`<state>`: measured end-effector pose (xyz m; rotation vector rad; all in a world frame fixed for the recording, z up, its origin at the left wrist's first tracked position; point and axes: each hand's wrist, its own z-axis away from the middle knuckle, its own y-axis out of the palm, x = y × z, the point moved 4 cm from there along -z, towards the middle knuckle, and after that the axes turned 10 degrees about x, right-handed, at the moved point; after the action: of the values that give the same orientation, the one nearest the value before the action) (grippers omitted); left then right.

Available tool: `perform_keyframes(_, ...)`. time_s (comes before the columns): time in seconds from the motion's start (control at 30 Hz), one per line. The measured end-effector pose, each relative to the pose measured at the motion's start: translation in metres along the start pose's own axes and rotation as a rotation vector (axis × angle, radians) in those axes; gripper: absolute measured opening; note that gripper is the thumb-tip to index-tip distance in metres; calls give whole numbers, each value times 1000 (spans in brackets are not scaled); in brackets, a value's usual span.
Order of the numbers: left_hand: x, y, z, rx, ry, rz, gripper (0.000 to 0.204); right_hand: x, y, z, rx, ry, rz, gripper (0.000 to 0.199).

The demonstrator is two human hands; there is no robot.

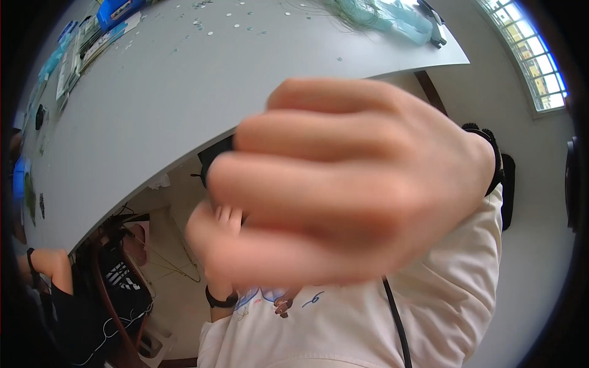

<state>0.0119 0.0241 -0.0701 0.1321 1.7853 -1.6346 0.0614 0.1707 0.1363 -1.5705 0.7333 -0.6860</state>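
Observation:
My right hand (pixel 343 178) is raised very close to the camera and fills the middle of the picture, slightly blurred. Its fingers are curled in against the palm, and whatever they may hold is hidden. A black band (pixel 491 156) circles that wrist. Behind it, lower down in front of my pale shirt (pixel 343 331), a few fingers of my left hand (pixel 229 218) peek out. The rest of the left hand is covered by the right one, so its grip does not show. A dark band (pixel 221 299) is on the left wrist.
A grey table (pixel 147 104) curves across the upper left, with small shiny flakes (pixel 236 26) scattered on it. A teal translucent bag (pixel 399 21) lies at its far right corner, a blue box (pixel 116 13) at far left. Another person's arm (pixel 52 267) rests at the left edge.

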Motion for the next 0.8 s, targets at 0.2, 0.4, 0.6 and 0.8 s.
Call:
perform_keyframes(0.2,15,8,1,137,-165,37,24,-53,76,106,465,813,-142,16)
perform_keyframes(0.4,1,6,-15,18,-30,150,21,-35,144,158,366,1026,-767,18)
perform_keyframes(0.6,-45,-4,-51,-64,357,205,15,-15,184,135,36,1010,-923,15)
perform_keyframes(0.8,-59,37,-78,47,181,-262,16,8,197,121,-97,911,-725,22)
